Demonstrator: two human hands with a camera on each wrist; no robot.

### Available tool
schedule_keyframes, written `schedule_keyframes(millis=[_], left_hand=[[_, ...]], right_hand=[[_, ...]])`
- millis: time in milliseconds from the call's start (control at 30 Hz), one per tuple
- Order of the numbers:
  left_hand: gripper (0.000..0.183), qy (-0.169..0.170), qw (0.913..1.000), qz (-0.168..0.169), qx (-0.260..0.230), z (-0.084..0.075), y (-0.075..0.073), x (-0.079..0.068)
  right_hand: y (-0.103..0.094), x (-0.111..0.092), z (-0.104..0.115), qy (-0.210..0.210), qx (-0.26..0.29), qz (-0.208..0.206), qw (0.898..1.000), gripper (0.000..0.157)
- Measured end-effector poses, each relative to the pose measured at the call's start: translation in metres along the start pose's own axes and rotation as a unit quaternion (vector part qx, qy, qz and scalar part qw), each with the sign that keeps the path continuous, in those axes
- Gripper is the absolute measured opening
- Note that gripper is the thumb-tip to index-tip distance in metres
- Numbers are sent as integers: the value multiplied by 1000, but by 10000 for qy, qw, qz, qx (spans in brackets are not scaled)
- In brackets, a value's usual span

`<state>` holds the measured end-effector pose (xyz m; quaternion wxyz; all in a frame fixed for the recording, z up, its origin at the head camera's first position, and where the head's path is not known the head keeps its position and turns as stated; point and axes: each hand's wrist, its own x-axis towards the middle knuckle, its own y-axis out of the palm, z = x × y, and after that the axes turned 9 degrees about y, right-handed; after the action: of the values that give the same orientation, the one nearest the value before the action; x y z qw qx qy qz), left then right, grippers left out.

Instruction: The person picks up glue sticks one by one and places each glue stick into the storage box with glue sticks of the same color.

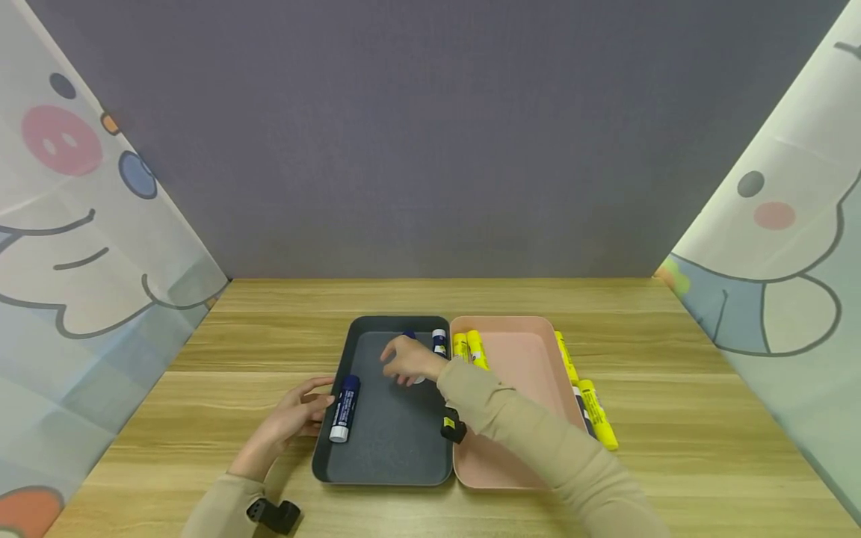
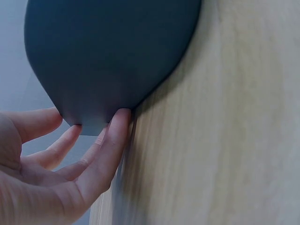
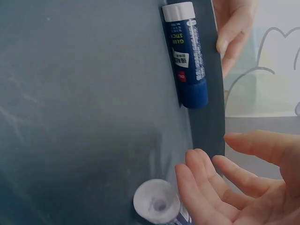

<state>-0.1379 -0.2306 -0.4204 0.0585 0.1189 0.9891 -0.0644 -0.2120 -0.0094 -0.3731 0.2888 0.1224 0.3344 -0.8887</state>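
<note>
My right hand [image 1: 412, 360] hovers over the dark grey tray [image 1: 390, 467], fingers loosely bent with nothing between them. In the right wrist view, a blue glue stick with a white end [image 3: 157, 201] lies right beside its fingertips; in the head view the hand mostly covers this stick. Another blue glue stick [image 1: 346, 409] rests along the tray's left wall, its label showing in the right wrist view. A third [image 1: 439, 341] lies by the far right wall, partly behind the right arm. Fingertips of my left hand [image 1: 291, 418] touch the grey tray's outer left side.
A pink tray [image 1: 518, 351] adjoins the grey one on the right, with yellow glue sticks [image 1: 477, 349] at its far left. Beyond its right wall, more yellow sticks [image 1: 597, 415] and a dark one [image 1: 584, 409] lie on the wooden table [image 1: 282, 321]. A grey panel [image 1: 430, 149] stands behind.
</note>
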Motion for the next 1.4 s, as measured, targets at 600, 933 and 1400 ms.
schedule_keyframes(millis=[600, 933, 1400], left_hand=[[54, 2, 9999, 97, -33, 1, -1, 1], [55, 25, 9999, 92, -56, 2, -1, 1], [54, 9, 10000, 47, 24, 2, 0, 1]], right_hand=[[-30, -17, -9, -6, -146, -120, 9998, 35], [-51, -30, -18, 97, -134, -371, 9992, 33], [-82, -50, -41, 321, 162, -555, 9978, 37]])
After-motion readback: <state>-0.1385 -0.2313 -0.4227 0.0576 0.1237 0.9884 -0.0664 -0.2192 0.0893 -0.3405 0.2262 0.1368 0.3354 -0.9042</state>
